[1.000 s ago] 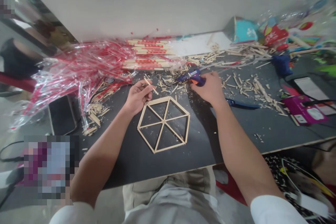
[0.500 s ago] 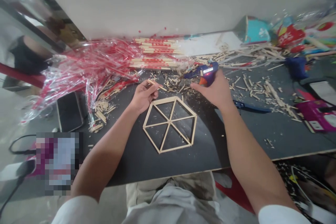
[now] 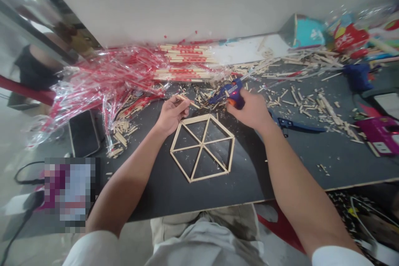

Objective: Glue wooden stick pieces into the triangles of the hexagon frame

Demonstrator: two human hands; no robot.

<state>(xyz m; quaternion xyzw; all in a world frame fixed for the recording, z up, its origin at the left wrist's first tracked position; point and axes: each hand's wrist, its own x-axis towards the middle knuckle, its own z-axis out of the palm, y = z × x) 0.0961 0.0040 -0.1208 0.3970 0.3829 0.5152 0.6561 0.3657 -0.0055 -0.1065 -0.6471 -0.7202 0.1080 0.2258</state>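
A hexagonal frame of wooden sticks (image 3: 202,145), with spokes meeting at its centre, lies flat on the dark table. Just beyond its upper left corner, my left hand (image 3: 173,113) pinches a short wooden stick (image 3: 193,104) between thumb and fingers. My right hand (image 3: 251,108) is closed around a blue glue gun (image 3: 232,89) with an orange trigger. The gun's nozzle points left, toward the stick but apart from it. Small wood scraps (image 3: 204,95) lie beneath and around the nozzle.
Red and clear plastic wrappers (image 3: 102,70) heap up at the back left beside bundled chopsticks (image 3: 187,60). A phone (image 3: 83,133) lies left. Blue-handled cutters (image 3: 299,126) rest right of my right forearm. Farther right are a second blue tool (image 3: 358,77) and a purple power strip (image 3: 378,135).
My right hand has brought the glue gun left and slightly nearer, closer to the stick. The left hand keeps its pinch almost in place; the hexagonal frame stays put.
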